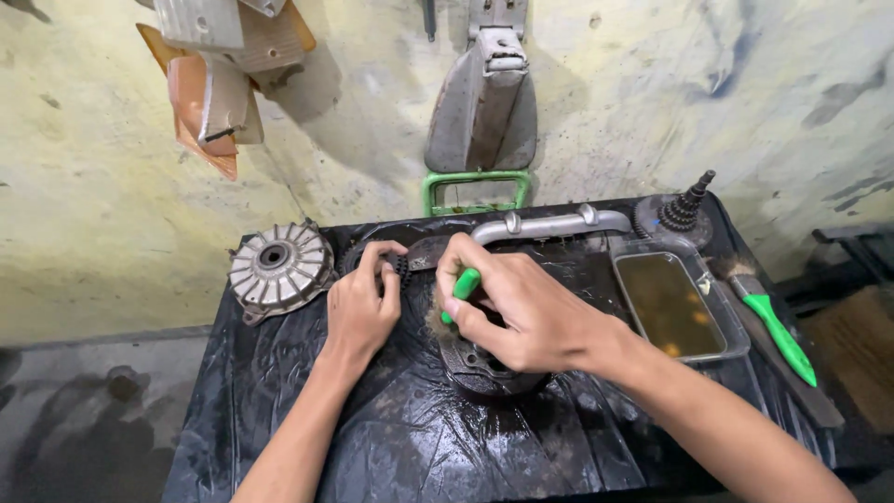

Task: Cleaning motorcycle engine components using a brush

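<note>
The right hand (pixel 521 312) is closed around a green-handled brush (pixel 461 293), whose bristles touch the dark round metal part (pixel 484 368) lying on the black wet table (pixel 391 447). The left hand (pixel 361 303) grips with bent fingers a small black gear (pixel 399 264) just beside it. Farther are a finned grey hub (pixel 279 265) at left, a metal tray (pixel 672 303) with brown liquid at right, and a second green brush (pixel 778 331).

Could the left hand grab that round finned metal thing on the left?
Probably yes. The left hand rests on a small gear, and the finned drum sits just beside it on the black table, nothing between them. It would have to let go of the gear first.
</note>
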